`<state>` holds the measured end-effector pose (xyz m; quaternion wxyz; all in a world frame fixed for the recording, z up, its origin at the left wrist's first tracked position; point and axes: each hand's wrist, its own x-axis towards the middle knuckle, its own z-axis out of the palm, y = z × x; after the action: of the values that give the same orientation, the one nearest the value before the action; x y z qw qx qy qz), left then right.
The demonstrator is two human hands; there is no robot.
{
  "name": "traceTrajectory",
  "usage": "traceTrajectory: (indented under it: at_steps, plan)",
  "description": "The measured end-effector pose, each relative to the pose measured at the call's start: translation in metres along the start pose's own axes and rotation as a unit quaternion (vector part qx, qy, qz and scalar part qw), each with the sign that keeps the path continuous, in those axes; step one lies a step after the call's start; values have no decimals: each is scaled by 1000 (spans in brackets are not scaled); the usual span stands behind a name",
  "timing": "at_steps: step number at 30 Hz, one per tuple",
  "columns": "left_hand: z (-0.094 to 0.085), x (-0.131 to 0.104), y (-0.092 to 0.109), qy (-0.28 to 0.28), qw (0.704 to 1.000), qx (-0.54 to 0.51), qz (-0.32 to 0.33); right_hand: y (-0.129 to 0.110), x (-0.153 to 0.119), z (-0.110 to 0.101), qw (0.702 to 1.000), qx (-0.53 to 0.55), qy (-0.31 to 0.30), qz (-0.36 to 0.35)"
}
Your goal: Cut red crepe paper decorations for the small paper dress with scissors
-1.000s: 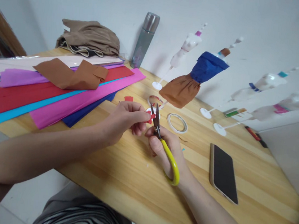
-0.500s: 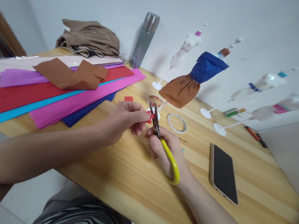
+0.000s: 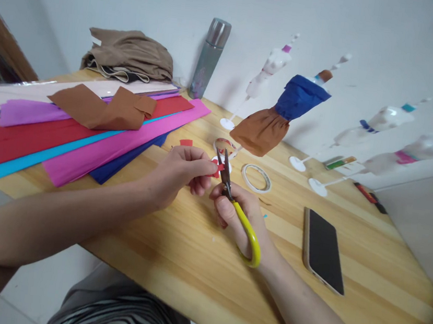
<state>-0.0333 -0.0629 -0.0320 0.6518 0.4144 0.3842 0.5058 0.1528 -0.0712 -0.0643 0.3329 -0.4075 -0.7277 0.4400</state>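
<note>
My left hand (image 3: 190, 170) pinches a small red paper piece (image 3: 217, 168) between thumb and fingers. In my right hand (image 3: 236, 214) is a pair of scissors with yellow handles (image 3: 249, 234). The scissor blades point away from me, parted a little, right at the edge of the red piece. Just behind the hands, a mini dress form (image 3: 303, 99) wears a blue paper top and a brown gathered paper skirt, and its white base is partly hidden. A loose red scrap (image 3: 186, 142) lies on the table behind my left hand.
Coloured paper sheets (image 3: 71, 157) and a brown piece (image 3: 100, 108) spread at the left. Behind are folded brown cloth (image 3: 131, 51) and a flask (image 3: 210, 59). A tape roll (image 3: 256, 179) and a phone (image 3: 324, 249) lie right, with several white dress forms (image 3: 387, 120) beyond.
Almost nothing differs. Both hands, the red piece and the scissors stay in nearly the same place, the blades perhaps slightly shifted.
</note>
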Motion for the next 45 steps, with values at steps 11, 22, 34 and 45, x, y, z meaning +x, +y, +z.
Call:
traceTrajectory:
  at_steps: [11, 22, 34, 45]
  plan:
    - [0, -1, -2, 4, 1000, 1, 2, 0, 0, 0, 1000, 3, 2, -3]
    - [0, 0, 0, 5, 1000, 3, 0, -1, 1, 2, 1000, 11, 16, -4]
    - [1, 0, 0, 9, 1000, 1, -1, -2, 0, 1, 1000, 10, 5, -15]
    - [1, -1, 0, 6, 1000, -6, 0, 0, -1, 0, 1000, -1, -3, -9]
